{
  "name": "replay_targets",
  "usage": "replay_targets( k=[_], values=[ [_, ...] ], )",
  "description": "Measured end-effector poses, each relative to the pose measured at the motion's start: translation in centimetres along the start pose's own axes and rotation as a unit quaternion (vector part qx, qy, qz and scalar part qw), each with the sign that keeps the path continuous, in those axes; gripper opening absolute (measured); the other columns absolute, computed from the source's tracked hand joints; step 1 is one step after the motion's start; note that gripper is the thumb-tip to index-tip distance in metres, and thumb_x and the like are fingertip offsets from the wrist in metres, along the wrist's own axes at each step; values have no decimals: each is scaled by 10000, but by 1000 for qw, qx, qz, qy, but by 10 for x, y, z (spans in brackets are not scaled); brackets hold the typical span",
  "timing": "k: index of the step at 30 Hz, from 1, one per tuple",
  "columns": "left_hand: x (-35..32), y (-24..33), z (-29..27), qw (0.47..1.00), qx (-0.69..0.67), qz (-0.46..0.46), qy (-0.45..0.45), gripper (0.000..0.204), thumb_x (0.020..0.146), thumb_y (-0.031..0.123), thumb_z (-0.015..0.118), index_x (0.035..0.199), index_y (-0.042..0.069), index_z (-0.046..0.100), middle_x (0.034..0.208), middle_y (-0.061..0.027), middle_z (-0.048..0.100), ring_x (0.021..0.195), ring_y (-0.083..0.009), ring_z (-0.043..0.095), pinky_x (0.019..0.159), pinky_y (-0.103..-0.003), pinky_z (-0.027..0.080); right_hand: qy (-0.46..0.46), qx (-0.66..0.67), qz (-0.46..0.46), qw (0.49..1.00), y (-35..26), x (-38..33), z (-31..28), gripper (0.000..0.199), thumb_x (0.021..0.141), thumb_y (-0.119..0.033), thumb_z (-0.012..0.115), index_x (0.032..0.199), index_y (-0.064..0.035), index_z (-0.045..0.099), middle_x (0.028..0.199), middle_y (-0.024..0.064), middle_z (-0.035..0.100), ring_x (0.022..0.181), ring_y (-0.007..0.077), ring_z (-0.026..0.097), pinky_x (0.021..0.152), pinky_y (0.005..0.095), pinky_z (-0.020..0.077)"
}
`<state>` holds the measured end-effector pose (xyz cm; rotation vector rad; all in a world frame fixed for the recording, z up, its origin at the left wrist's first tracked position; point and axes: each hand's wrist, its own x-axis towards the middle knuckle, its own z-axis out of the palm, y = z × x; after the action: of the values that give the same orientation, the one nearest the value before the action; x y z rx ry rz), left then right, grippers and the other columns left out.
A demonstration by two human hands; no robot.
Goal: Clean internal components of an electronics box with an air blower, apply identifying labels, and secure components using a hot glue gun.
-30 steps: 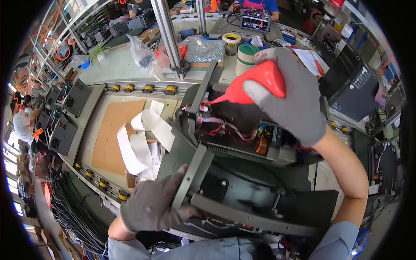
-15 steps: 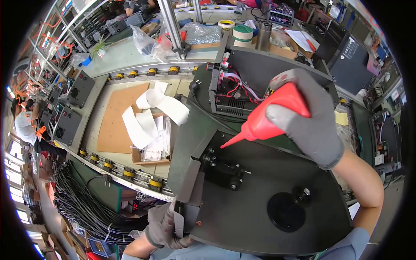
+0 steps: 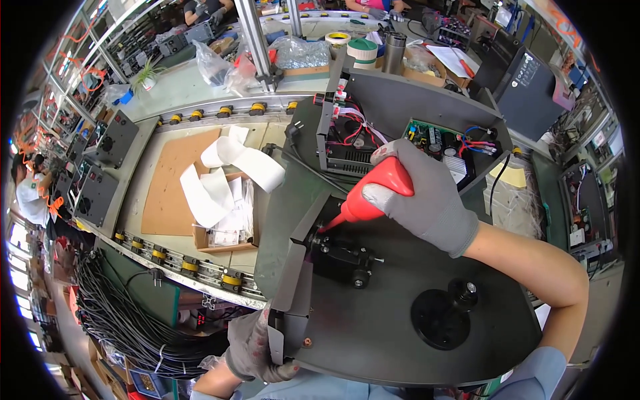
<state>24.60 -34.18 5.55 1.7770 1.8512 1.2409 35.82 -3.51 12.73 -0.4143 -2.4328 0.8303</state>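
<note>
I see a white strip (image 3: 260, 168) curling over an open cardboard box (image 3: 230, 245), with a brown sheet (image 3: 163, 200) lying just beside it. Yellow-and-black rollers (image 3: 190, 265) run in a row nearer to me, and below them sits a thick bundle of black cables (image 3: 127, 320). Two dark boxy units (image 3: 113, 137) stand at the left. Along the far bench I pick out a potted plant (image 3: 145, 79) (thin leaves, white pot), a clear plastic bag (image 3: 210, 65), a metal post (image 3: 255, 43), a yellow tape roll (image 3: 338, 37), a green-lidded canister (image 3: 362, 52) and a steel flask (image 3: 394, 53). A red-handled tool (image 3: 467, 67) rests on white paper (image 3: 445, 57) near a black computer tower (image 3: 527, 93).
</note>
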Motion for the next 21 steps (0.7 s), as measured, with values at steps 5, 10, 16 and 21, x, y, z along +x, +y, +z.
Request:
replay_targets(
  k=[5,10,16,21],
  values=[
    [6,11,-1,998,-28,-56,-1,876,702,441,729,1341,-43,376,913,-114,661,711,-281,663,668,-322,526,22,-15,-15,1000,5,5,0,361,762,-283,659,1008,-56,525,918,154,607,852,348,615,740,404,492],
    [30,20,-13,997,-25,-62,-47,861,755,401,708,1399,-2,303,898,-106,671,740,-244,671,702,-315,526,50,-8,0,999,-6,8,-51,346,776,-277,663,996,-38,547,910,133,609,818,249,612,770,349,482],
    [111,20,-13,987,-39,-154,-15,847,788,535,635,1386,7,350,930,-138,669,806,-287,672,708,-336,514,266,64,94,957,-49,-87,-173,462,850,-300,584,1189,11,535,876,28,593,705,58,538,603,185,396],
    [176,12,-17,982,27,-179,-49,675,837,435,571,1331,-2,427,925,-210,661,883,-301,646,791,-346,466,474,-177,45,861,-66,-202,-142,820,810,-558,628,1324,27,370,1167,124,547,1123,244,517,972,403,407]
  ],
)
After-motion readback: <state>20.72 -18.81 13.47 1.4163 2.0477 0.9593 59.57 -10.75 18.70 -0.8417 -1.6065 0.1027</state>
